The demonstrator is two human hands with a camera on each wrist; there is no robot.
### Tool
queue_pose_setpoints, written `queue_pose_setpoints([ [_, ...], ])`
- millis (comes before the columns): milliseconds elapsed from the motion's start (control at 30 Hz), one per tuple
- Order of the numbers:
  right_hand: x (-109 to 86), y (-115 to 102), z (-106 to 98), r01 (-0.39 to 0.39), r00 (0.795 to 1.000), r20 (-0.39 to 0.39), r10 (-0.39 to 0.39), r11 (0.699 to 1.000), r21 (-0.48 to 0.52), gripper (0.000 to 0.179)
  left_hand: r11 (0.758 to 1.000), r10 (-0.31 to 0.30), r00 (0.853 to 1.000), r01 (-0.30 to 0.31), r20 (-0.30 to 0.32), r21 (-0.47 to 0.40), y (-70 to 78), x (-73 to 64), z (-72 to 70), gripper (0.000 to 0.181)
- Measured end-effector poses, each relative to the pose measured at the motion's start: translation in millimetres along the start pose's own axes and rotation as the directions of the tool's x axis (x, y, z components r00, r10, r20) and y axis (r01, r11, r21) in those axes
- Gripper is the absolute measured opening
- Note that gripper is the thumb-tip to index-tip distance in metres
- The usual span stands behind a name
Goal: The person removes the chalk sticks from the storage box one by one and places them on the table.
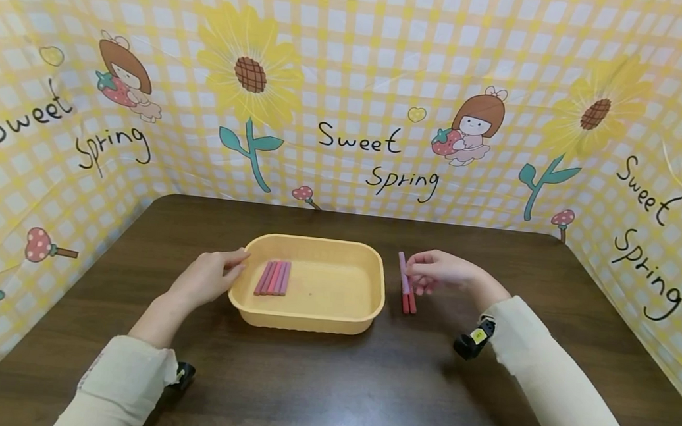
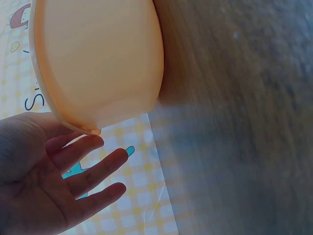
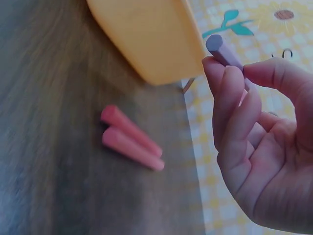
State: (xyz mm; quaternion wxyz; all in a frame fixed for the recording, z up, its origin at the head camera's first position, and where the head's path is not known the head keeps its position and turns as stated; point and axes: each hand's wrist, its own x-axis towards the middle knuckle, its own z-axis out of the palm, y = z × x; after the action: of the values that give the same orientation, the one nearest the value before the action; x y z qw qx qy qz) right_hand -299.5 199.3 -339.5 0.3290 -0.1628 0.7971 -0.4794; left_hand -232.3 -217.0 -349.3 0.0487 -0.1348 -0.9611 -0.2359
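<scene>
A yellow plastic tray (image 1: 309, 322) stands on the table, with several pink and purple sticks (image 1: 273, 278) side by side at its left end. My left hand (image 1: 210, 275) pinches the tray's left rim between thumb and index finger; in the left wrist view its other fingers (image 2: 100, 171) are spread apart. To the right of the tray, my right hand (image 1: 446, 270) holds a purple hexagonal crayon-like stick (image 3: 224, 51) between thumb and fingertips, raised off the table. Beneath it two reddish-pink sticks (image 3: 133, 143) lie close together on the table.
The dark wooden table (image 1: 317, 383) has patterned yellow-checked cloth (image 1: 350, 75) hanging along its back and both sides. A small black camera (image 1: 474, 341) is strapped at the right wrist, and another (image 1: 184, 376) at the left.
</scene>
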Motion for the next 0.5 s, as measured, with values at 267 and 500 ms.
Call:
queue_pose_setpoints([
  [267, -8.2, 25, -7, -0.034, 0.998, -0.044, 0.035, 0.999, 0.015, 0.018, 1.000, -0.006, 1.000, 0.006, 0.007, -0.002, 0.1, 0.4, 0.3, 0.036],
  [500, -9.6, 43, -9, -0.069, 0.995, -0.064, 0.071, 0.997, 0.042, 0.019, 1.000, -0.004, 1.000, 0.004, 0.007, -0.003, 0.3, 0.5, 0.2, 0.036],
])
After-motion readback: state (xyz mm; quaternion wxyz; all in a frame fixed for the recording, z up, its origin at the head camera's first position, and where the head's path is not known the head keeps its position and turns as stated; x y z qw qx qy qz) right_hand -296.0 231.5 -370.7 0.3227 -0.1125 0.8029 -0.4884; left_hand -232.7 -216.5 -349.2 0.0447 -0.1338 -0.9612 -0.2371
